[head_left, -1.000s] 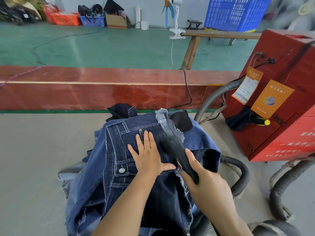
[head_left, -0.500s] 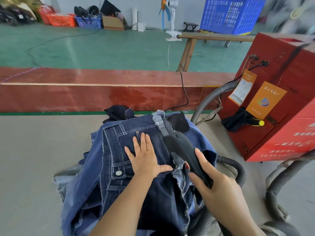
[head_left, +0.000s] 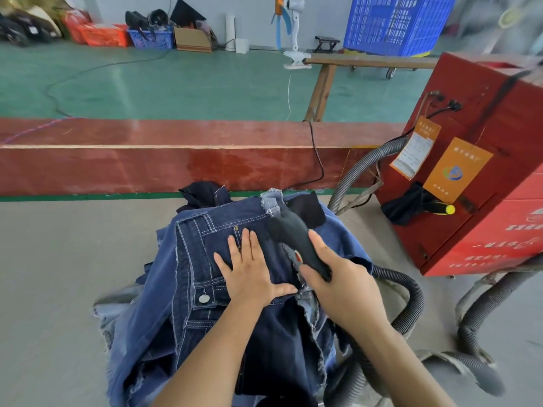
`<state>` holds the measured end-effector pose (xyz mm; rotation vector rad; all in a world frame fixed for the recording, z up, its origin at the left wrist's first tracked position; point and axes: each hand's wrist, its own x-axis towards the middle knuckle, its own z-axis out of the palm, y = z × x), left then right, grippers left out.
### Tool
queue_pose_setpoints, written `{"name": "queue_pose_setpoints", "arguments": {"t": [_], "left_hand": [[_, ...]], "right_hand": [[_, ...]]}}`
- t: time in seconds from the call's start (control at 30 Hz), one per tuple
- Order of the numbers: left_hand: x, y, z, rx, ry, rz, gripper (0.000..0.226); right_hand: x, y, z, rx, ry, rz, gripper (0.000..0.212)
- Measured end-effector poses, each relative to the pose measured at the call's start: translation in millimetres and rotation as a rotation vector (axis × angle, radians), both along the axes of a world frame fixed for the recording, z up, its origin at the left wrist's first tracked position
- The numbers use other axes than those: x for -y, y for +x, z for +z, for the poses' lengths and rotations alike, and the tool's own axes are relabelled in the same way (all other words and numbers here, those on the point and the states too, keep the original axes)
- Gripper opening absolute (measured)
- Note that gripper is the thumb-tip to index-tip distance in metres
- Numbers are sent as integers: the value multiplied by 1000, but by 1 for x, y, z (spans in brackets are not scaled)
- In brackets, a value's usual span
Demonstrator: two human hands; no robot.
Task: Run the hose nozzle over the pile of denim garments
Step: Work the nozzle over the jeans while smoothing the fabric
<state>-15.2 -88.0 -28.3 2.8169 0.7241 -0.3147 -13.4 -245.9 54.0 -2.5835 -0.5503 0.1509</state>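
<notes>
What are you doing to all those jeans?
A person is cleaning a pile of denim garments on the table. The left hand lies flat on the top pair, holding it down. The right hand grips a black hose nozzle whose tip is on the cloth. Its grey hose loops toward a red machine.

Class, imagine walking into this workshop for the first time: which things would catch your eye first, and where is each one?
First, the pile of denim garments heaped in the centre foreground, with the left hand pressed flat on top and the right hand gripping a black hose nozzle laid against the fabric. Next, the big red machine at the right, with its orange tags and grey ribbed hose curling behind the pile.
</notes>
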Motion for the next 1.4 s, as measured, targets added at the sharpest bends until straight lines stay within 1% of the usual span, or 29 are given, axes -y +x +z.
{"name": "queue_pose_setpoints", "arguments": {"t": [0.07,0.17,0.23,0.37,0.47,0.53,0.63,0.73,0.83,0.87,0.93,0.97,1.03,1.07,1.1,1.13,1.2,1.23,1.27,1.4], "left_hand": [[0,1,0,5,-3,4,145],[-1,2,0,-1,-8,0,146],[-2,3,-1,-7,-13,0,146],[-1,3,-4,2,-5,7,147],[0,2,-3,15,-6,10,146],[0,3,-1,7,-7,11,145],[0,-1,6,-12,2,-8,138],[3,-8,16,-71,-2,-55,139],[9,-14,26,-158,-37,-75,140],[10,-15,30,-158,-35,-73,136],[9,-14,38,-61,2,-36,127],[8,-13,41,25,41,-9,119],[2,-9,41,181,147,11,96],[0,-6,39,226,195,1,85],[-2,-4,36,245,211,-8,81],[-4,-2,31,236,193,-9,87],[-4,2,22,168,122,-11,116],[-3,3,17,136,100,-20,128],[-3,4,13,106,88,-30,135],[-2,4,3,46,12,-24,144]], "right_hand": [[11,-4,7,10,113,-32,58],[29,-26,12,48,174,-66,56],[38,-39,9,29,115,-84,63],[38,-56,-7,-4,-142,-72,67],[23,-57,-17,49,-176,-45,65],[12,-45,-18,46,-108,-20,62],[2,-19,-8,-53,66,-34,59],[12,-14,10,16,210,-71,59],[31,-24,26,64,289,-118,61],[37,-28,29,55,292,-134,61],[47,-37,31,34,273,-156,61],[51,-43,29,20,262,-165,62],[56,-54,24,-14,235,-163,65],[57,-58,21,-36,230,-161,66],[59,-61,18,-55,233,-167,66],[60,-63,16,-60,241,-176,66],[62,-67,13,-32,238,-188,67],[63,-68,13,-9,224,-187,68],[63,-69,12,10,211,-185,68],[59,-69,6,6,143,-158,69]]}}
